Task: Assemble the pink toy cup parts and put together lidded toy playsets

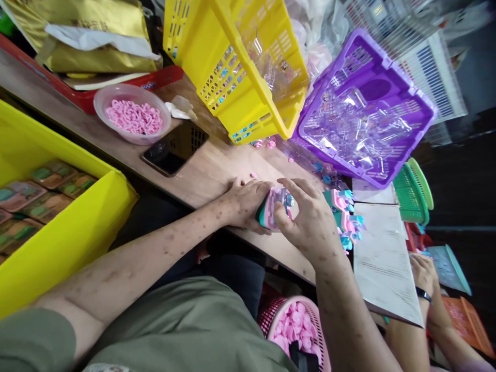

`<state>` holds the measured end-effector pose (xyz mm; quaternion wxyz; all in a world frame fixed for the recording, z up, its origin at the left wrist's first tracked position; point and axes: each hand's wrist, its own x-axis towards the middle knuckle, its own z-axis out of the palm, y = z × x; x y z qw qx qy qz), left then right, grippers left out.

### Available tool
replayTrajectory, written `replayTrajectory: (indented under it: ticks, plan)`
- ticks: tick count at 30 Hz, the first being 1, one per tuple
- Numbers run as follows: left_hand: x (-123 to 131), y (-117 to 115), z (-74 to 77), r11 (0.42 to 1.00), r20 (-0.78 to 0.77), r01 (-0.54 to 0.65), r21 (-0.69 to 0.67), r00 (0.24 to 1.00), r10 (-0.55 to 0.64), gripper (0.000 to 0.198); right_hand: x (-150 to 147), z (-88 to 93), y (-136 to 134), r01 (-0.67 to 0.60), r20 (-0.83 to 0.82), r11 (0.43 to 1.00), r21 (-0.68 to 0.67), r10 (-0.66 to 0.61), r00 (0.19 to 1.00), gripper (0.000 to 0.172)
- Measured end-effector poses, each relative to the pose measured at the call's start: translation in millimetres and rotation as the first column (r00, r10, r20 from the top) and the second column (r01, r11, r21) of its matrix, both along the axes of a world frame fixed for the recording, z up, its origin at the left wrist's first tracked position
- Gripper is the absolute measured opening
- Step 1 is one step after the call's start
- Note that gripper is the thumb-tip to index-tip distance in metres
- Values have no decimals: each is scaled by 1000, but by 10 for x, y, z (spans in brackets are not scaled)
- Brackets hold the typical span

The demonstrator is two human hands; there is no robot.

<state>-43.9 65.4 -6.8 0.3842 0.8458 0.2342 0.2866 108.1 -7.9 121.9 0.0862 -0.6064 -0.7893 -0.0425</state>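
Observation:
A small pink and teal plastic case (pixel 271 209) with a clear top is at the table's front edge. Wrapped round its left side is my left hand (pixel 246 204). On its right side, the thumb and fingers of my right hand (pixel 308 219) touch the clear part, with a small blue piece showing between them. More pink, teal and blue pieces (pixel 344 214) stand in a group just right of my right hand. Small pink bits (pixel 271 143) lie behind my hands, near the yellow basket.
Yellow basket (pixel 248 72) and purple basket (pixel 368 119) of clear parts stand behind. A phone (pixel 176 148) and a bowl of pink links (pixel 134 116) lie left, beyond a yellow box (pixel 96 206). A pink basket (pixel 296 330) sits below; another person's hands (pixel 426 274) are right.

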Motion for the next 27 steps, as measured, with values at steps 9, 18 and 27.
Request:
replayTrajectory:
  ticks: [9, 18, 27]
  plan:
    - [27, 13, -17, 999, -33, -14, 45, 999, 15, 109, 195, -91, -173, 125, -201, 990, -61, -135, 970, 56]
    - [-6, 7, -12, 998, -95, -29, 56, 995, 34, 117, 374, -480, -185, 184, -675, 942, -281, -330, 660, 82]
    - [-89, 88, -25, 992, 40, -55, 115, 998, 51, 121, 254, -392, -101, 20, -875, 897, -442, -436, 211, 68]
